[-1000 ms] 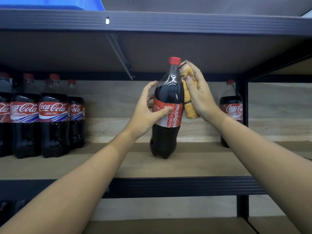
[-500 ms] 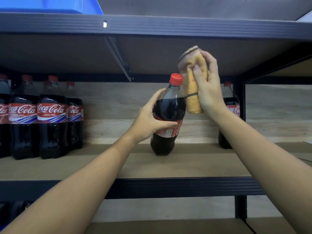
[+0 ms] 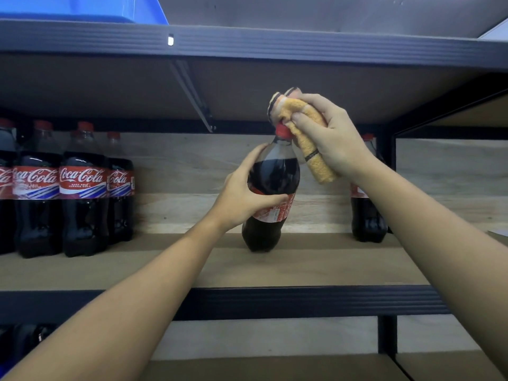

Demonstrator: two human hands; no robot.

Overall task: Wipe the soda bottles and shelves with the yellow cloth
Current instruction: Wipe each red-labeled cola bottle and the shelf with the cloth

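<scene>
Bottle (image 3: 270, 185) mid-shelf (image 3: 316, 265), tilted, left hand (image 3: 242, 196) round its 9 o'clock side. Cloth (image 3: 308, 133) in right hand (image 3: 335, 136) touching cap (image 3: 283, 131) from 2 o'clock. Row of bottles (image 3: 68, 188) far at 9 o'clock, lone bottle (image 3: 367, 210) at 3 o'clock. Bin (image 3: 82, 8) on the shelf above, 11 o'clock.

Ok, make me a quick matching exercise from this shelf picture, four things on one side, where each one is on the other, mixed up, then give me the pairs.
Things:
1. yellow cloth
2. tilted soda bottle
3. blue bin
4. lone upright bottle

Places:
A. on the top shelf, far left
B. in the right hand, against the red cap
C. behind the right forearm, by the black post
D. in the left hand, base on the middle shelf

Pairs: 1-B, 2-D, 3-A, 4-C
</scene>
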